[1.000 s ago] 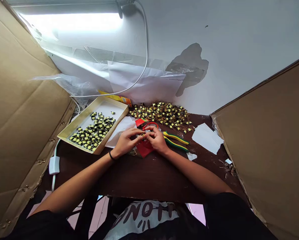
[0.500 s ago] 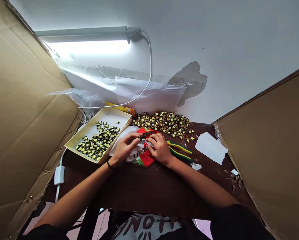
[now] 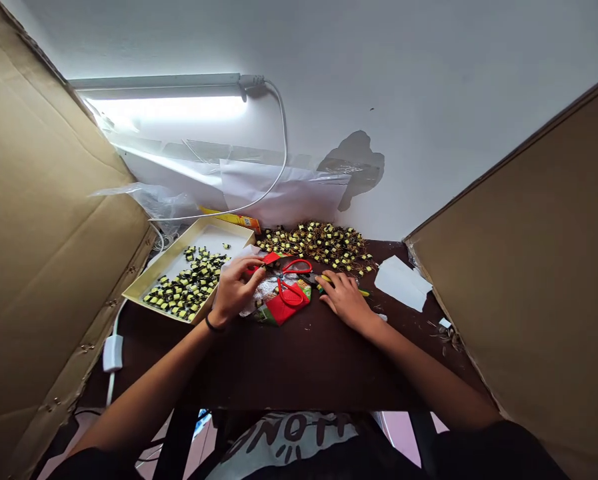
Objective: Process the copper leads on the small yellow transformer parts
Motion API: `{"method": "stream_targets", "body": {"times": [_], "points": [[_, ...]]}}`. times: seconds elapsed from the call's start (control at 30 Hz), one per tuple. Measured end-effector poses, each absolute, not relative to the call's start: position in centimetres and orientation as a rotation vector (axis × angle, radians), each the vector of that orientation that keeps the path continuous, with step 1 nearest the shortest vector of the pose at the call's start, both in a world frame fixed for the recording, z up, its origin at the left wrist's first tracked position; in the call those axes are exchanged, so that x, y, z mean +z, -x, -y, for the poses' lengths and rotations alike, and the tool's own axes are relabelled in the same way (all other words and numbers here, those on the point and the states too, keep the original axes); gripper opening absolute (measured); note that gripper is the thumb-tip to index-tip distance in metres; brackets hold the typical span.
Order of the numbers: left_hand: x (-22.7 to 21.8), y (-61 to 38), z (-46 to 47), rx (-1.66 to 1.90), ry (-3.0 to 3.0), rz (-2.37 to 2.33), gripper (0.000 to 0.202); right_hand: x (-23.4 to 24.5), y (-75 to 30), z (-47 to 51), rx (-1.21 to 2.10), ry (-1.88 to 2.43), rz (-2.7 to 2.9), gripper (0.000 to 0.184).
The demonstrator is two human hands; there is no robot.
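My left hand (image 3: 235, 288) is closed in a pinch on a small yellow-and-black part beside the cream tray (image 3: 143, 283) that holds several such parts. My right hand (image 3: 346, 299) lies on the yellow-and-green pliers (image 3: 363, 292), fingers curled over the handles. Between the hands lie red-handled scissors (image 3: 291, 277) on a red and silver wrapper (image 3: 283, 308). A pile of yellow parts with copper wires (image 3: 319, 243) sits just behind them at the table's far edge.
Cardboard walls (image 3: 43, 253) stand on both sides of the dark table (image 3: 289, 360). A lit tube lamp (image 3: 163, 90) and its white cable run along the back wall. White paper scraps (image 3: 401, 281) lie at the right, plastic sheets behind the tray.
My hands have parted: the right one moved right off the wrapper onto the pliers, the left one drew slightly left toward the tray. The view shifted a little.
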State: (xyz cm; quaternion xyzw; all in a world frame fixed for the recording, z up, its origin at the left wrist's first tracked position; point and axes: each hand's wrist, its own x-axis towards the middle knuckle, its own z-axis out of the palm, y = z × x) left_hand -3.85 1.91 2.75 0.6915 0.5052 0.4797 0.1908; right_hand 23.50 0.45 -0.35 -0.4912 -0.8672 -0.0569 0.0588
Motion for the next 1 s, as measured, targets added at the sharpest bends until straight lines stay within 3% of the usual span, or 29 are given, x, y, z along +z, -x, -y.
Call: {"method": "stream_targets", "body": {"times": [0.33,0.7,0.83,1.0], "points": [[3.0,3.9,-2.2,1.046,-2.291,-1.281,0.018,-0.7,-28.3,-1.0,-0.119,1.381,2.651,0.043],[1.6,4.7,-3.0,0.900,-2.244,-1.420,0.021,-0.3,-33.4,-1.2,-0.102,1.447,2.588,0.047],[1.6,4.7,-3.0,0.879,-2.234,-1.481,0.023,1.6,-30.3,-1.9,-0.151,1.448,2.539,0.028],[1.8,4.3,-2.7,0.923,-2.270,-1.500,0.019,2.5,-22.7,-2.7,-0.003,1.170,2.759,0.044]]}}
